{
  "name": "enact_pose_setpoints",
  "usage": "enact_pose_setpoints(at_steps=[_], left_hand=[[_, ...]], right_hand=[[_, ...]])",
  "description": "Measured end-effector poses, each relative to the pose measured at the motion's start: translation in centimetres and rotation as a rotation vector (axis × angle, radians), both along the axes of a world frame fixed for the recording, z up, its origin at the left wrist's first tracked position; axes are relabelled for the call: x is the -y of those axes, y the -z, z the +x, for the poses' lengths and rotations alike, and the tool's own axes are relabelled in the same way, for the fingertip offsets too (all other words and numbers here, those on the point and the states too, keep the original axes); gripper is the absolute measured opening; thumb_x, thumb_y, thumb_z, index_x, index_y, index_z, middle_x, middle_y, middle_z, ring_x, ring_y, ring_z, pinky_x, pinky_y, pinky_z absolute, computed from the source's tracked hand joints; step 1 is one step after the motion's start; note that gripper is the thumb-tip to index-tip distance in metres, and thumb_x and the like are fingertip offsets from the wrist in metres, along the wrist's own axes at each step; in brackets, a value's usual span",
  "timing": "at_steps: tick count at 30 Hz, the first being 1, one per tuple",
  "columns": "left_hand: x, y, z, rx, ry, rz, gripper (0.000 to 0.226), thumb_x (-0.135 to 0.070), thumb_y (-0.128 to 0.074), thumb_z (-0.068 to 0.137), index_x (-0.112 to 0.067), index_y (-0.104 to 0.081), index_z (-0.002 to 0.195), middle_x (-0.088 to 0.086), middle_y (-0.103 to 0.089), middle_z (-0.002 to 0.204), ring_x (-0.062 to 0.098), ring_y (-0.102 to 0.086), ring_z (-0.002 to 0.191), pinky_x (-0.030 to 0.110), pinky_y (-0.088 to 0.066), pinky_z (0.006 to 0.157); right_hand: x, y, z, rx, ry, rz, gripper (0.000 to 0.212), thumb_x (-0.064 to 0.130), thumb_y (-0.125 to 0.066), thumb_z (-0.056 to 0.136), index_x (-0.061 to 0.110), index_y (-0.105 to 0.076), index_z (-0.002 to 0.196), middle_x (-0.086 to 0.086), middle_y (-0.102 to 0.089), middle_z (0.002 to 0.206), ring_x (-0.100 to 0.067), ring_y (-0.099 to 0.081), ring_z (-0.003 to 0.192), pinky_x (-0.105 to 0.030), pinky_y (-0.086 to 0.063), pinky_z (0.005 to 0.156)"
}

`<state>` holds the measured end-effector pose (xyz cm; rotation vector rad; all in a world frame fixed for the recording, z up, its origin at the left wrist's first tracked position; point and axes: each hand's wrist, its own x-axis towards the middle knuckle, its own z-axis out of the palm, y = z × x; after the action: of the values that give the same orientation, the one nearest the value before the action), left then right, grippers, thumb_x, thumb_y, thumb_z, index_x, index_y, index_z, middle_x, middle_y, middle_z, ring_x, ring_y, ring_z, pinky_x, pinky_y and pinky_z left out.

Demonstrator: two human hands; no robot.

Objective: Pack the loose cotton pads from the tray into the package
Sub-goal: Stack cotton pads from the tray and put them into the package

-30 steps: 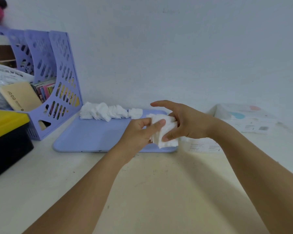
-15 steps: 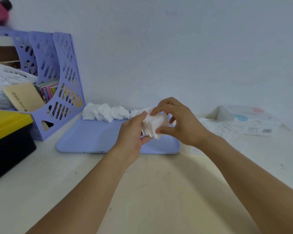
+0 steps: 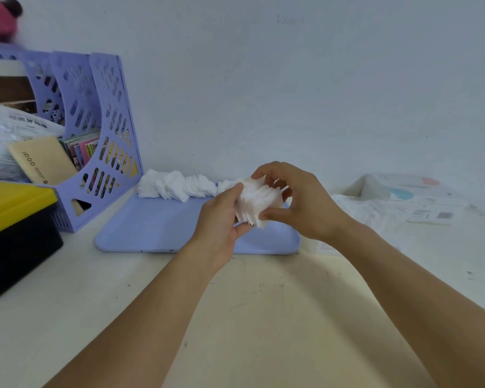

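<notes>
A stack of white cotton pads [image 3: 256, 201] is held above the right part of the lilac tray [image 3: 157, 228]. My left hand [image 3: 221, 219] grips the stack from the left, thumb on top. My right hand [image 3: 300, 203] curls round it from the right, fingers over the top and thumb underneath. More loose pads [image 3: 177, 186] lie in a row along the tray's far edge. The clear plastic package [image 3: 359, 211] lies flat on the table to the right of the tray.
A lilac file rack [image 3: 95, 130] with books stands at the left. In front of it sits a black box with a yellow lid [image 3: 14, 219]. A white printed box [image 3: 415, 197] rests at the far right by the wall.
Both hands have lifted the stack a little off the tray and turned it, squaring the pads together. The right hand's fingers now curl over the top.
</notes>
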<state>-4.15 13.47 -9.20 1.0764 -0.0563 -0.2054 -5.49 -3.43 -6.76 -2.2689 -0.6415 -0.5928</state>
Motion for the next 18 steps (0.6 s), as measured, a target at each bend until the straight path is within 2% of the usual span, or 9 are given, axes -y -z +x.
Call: enact_pose_setpoints(at_steps=[5, 9, 14, 18], left_hand=[[0.19, -0.07, -0.11, 0.022, -0.01, 0.042, 0.022, -0.025, -0.057, 0.102, -0.016, -0.069, 0.118, 0.004, -0.075, 0.115, 0.021, -0.072, 0.108, 0.044, -0.059, 0.093], [0.17, -0.13, -0.29, 0.026, 0.008, 0.032, 0.021, -0.024, -0.056, 0.102, -0.016, -0.069, 0.116, 0.003, -0.077, 0.111, 0.021, -0.072, 0.107, 0.043, -0.06, 0.091], [0.22, -0.22, -0.44, 0.028, -0.001, 0.057, 0.02, -0.024, -0.058, 0.101, -0.015, -0.071, 0.113, 0.003, -0.077, 0.11, 0.021, -0.072, 0.107, 0.045, -0.059, 0.093], [0.21, -0.24, -0.47, 0.026, 0.011, 0.054, 0.02, -0.024, -0.057, 0.101, -0.015, -0.072, 0.111, 0.001, -0.078, 0.105, 0.02, -0.072, 0.106, 0.042, -0.06, 0.091]], right_hand=[[0.17, -0.33, -0.16, -0.074, -0.012, 0.069, 0.061, 0.007, -0.09, 0.066, 0.027, -0.062, 0.117, 0.005, -0.065, 0.098, -0.012, -0.062, 0.083, -0.028, -0.055, 0.074], [0.22, -0.43, 0.08, -0.12, -0.051, 0.133, 0.054, 0.006, -0.088, 0.07, 0.025, -0.064, 0.114, 0.004, -0.067, 0.097, -0.016, -0.066, 0.087, -0.026, -0.056, 0.073], [0.43, -0.36, 0.12, -0.11, -0.058, 0.074, 0.05, 0.005, -0.086, 0.074, 0.022, -0.069, 0.118, 0.003, -0.067, 0.097, -0.009, -0.063, 0.089, -0.014, -0.05, 0.074], [0.46, -0.18, 0.33, -0.06, -0.04, -0.007, 0.045, 0.008, -0.086, 0.074, 0.021, -0.07, 0.114, 0.007, -0.068, 0.102, -0.006, -0.061, 0.093, -0.017, -0.05, 0.074]])
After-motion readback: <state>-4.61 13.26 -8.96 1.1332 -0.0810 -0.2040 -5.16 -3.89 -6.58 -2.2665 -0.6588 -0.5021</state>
